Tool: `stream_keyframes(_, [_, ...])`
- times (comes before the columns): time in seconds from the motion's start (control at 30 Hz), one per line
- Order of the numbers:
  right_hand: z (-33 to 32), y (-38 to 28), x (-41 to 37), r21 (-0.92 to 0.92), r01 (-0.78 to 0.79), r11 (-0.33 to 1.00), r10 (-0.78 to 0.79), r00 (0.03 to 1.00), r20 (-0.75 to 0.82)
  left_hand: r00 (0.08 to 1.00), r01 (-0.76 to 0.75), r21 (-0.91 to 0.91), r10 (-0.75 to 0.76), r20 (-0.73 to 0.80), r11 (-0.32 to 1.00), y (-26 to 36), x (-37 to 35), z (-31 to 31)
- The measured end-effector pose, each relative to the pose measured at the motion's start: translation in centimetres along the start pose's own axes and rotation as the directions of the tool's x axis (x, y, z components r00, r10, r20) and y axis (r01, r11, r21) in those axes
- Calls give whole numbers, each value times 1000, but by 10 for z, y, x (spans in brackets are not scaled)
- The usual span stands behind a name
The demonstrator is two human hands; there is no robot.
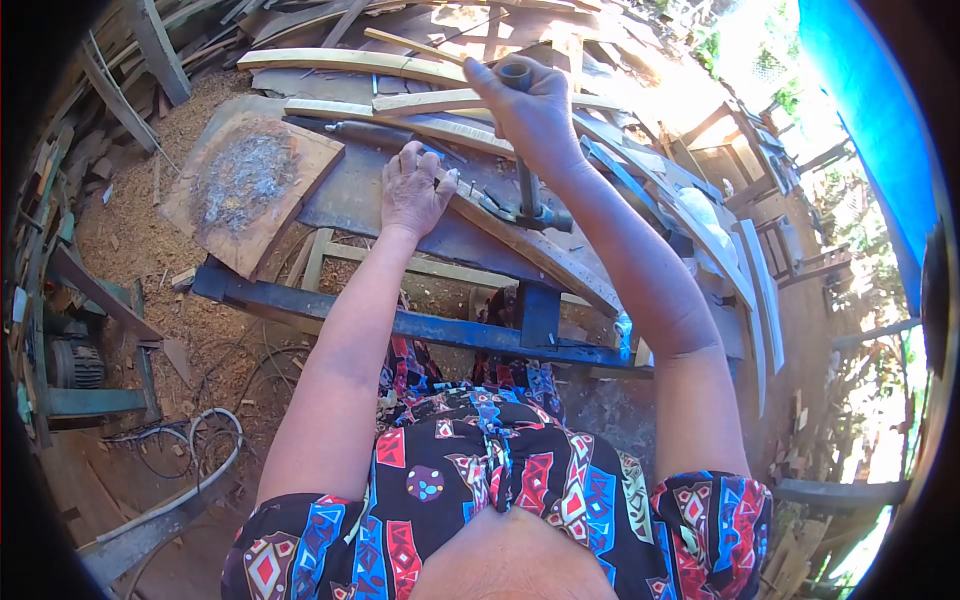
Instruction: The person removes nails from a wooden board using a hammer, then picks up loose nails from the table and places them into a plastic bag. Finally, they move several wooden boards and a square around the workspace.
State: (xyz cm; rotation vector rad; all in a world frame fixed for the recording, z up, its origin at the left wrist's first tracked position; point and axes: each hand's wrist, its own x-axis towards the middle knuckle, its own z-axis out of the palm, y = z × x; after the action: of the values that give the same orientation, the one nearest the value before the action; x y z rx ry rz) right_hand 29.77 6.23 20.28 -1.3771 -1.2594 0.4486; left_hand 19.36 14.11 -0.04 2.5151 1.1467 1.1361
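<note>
My right hand [537, 112] is wrapped round the handle of a claw hammer [527, 190]. The hollow end of its handle sticks up from my fist, and its head is low, close over a long wooden strip [545, 250]. My left hand [412, 190] is closed at the left end of this strip, its thumb and fingers curled around the wood. A thin, nail-like piece shows on the strip between my left thumb and the hammer head, too small to make out fully. Something small and blue shows by my left fingertips.
A wooden board with a grey, rough patch [250, 175] lies at the left of the bench. A blue metal beam [430, 330] runs along the near side. Curved wooden pieces [370, 65] lie behind my hands. A motor [78, 362] and cables [215, 440] are at lower left.
</note>
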Motion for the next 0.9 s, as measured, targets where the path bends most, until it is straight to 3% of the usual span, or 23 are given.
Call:
stream_keyframes(0.03, [0,0,-1,-1,0,1000,0,1000,4,1000,8,1,-8,-5,1000,0,0,0])
stream_keyframes(0.1, [-1,-3,-8,114,-1,993,19,988,-151,1000,8,-6,-8,4,1000,-1,0,0])
stream_keyframes(0.23, [2,-5,-16,203,80,976,-45,984,-175,999,-22,1,22,-23,1000,-6,1,6])
stream_keyframes(0.37, [5,10,-17,66,82,994,-75,991,-112,1000,5,4,-5,20,1000,-4,1,4])
stream_keyframes(0.43, [-30,31,-23,41,1,999,7,980,-198,1000,-10,-32,11,11,999,-7,0,3])
stream_keyframes(0.47, [-65,38,-28,387,22,922,70,973,-222,1000,-2,-34,3,9,999,-7,-1,0])
stream_keyframes(0.5, [-107,43,-31,682,54,730,131,967,-217,1000,-3,-24,3,16,1000,-6,2,-3])
stream_keyframes(0.53, [-136,48,-41,739,37,673,335,875,-350,1000,-4,-15,5,27,1000,-3,3,-3])
stream_keyframes(0.6, [-157,48,-66,712,164,683,350,782,-516,1000,-17,-3,17,13,1000,-4,4,1])
stream_keyframes(0.63, [-158,51,-69,714,168,679,353,779,-519,1000,-28,16,28,2,999,-6,4,2])
stream_keyframes(0.7, [-155,56,-78,582,120,805,253,816,-519,999,-41,19,41,0,999,-7,2,3])
stream_keyframes(0.77, [-139,52,-79,579,111,808,246,830,-502,999,-49,15,49,-6,999,-7,2,3])
stream_keyframes(0.83, [-129,56,-74,492,-21,871,257,871,-418,999,-33,11,33,4,999,-7,2,3])
stream_keyframes(0.9, [-119,49,-68,489,7,872,214,894,-395,1000,-25,8,25,5,1000,-5,3,1])
